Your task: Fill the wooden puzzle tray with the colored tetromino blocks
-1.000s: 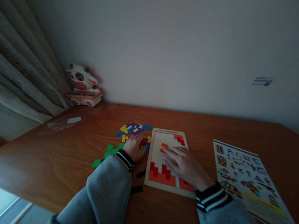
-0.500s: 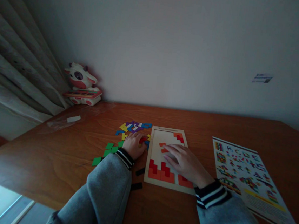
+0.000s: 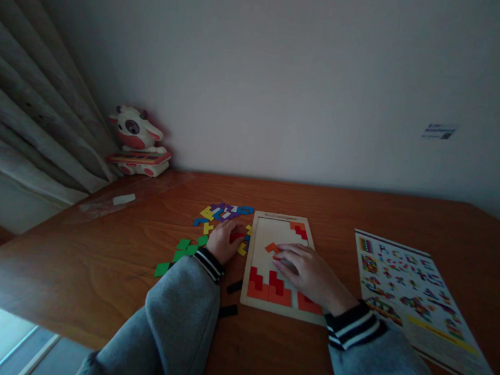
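Orange piece just turned at right hand fingertips, on board; placement looks unsettled. Right fingers bent, grip unclear. Left hand curled beside red piece, can't tell if holding; yellow piece now showing near fingertips.

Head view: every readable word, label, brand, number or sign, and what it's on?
Nothing can be read for certain.
Board: a line of print along its top edge, too small.
Sheet: some of the top row looks letter-like, none certain; lower print too blurred.
Wall label: print too blurred.
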A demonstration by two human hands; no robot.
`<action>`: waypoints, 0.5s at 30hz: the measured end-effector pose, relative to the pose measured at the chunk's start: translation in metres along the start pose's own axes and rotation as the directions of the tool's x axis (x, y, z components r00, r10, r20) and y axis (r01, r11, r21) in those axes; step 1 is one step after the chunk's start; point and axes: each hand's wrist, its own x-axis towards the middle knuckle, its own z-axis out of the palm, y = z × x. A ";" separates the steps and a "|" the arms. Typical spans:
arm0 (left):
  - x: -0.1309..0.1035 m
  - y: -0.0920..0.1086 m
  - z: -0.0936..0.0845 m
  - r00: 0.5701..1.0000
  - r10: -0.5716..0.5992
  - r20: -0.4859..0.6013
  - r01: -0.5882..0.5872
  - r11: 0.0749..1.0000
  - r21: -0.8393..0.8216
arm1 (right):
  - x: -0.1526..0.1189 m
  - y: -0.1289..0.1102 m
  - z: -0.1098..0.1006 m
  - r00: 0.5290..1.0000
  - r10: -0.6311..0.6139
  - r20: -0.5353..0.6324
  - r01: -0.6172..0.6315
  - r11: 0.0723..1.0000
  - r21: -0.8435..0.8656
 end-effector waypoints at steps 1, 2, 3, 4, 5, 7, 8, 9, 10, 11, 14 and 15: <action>0.000 0.000 0.000 1.000 0.012 -0.004 -0.012 1.000 -0.013 | 0.000 0.000 0.000 1.000 0.000 0.001 0.000 1.000 0.007; 0.000 0.000 0.000 1.000 0.023 -0.005 -0.023 0.999 -0.032 | 0.000 -0.001 -0.001 1.000 -0.001 0.004 0.001 1.000 0.010; 0.000 0.001 0.001 0.999 0.032 -0.007 -0.032 0.998 -0.052 | 0.000 -0.001 -0.001 1.000 -0.003 0.007 0.003 1.000 0.011; 0.000 0.001 0.001 0.999 0.037 -0.009 -0.038 0.997 -0.071 | 0.001 -0.001 -0.001 1.000 -0.005 0.009 0.005 1.000 0.011; 0.000 0.002 0.002 0.999 0.041 -0.012 -0.042 0.995 -0.086 | 0.001 -0.001 -0.001 1.000 -0.008 0.008 0.008 1.000 0.010; 0.000 0.004 0.002 0.998 0.052 -0.018 -0.054 0.993 -0.102 | 0.001 -0.001 0.000 1.000 -0.021 -0.001 0.021 1.000 0.013; 0.000 0.005 0.001 0.998 0.063 -0.015 -0.064 0.993 -0.104 | 0.001 -0.001 0.001 1.000 -0.025 -0.012 0.025 1.000 0.014; 0.000 0.007 0.001 0.997 0.077 -0.006 -0.078 0.992 -0.104 | 0.001 -0.001 0.002 0.999 -0.026 -0.027 0.027 1.000 0.012; -0.001 0.009 0.000 0.995 0.096 0.005 -0.095 0.990 -0.103 | 0.001 -0.001 0.002 0.999 -0.024 -0.046 0.024 1.000 0.007; -0.001 0.011 -0.001 0.993 0.118 0.014 -0.116 0.988 -0.100 | 0.001 -0.001 0.003 0.998 -0.016 -0.067 0.016 1.000 -0.002; -0.003 0.020 -0.004 0.979 0.204 0.006 -0.202 0.975 -0.094 | 0.001 -0.004 0.003 0.994 0.003 -0.112 -0.007 1.000 -0.030; -0.004 0.023 -0.005 0.970 0.242 0.005 -0.240 0.966 -0.097 | 0.002 -0.006 0.003 0.993 0.002 -0.114 -0.006 0.999 -0.033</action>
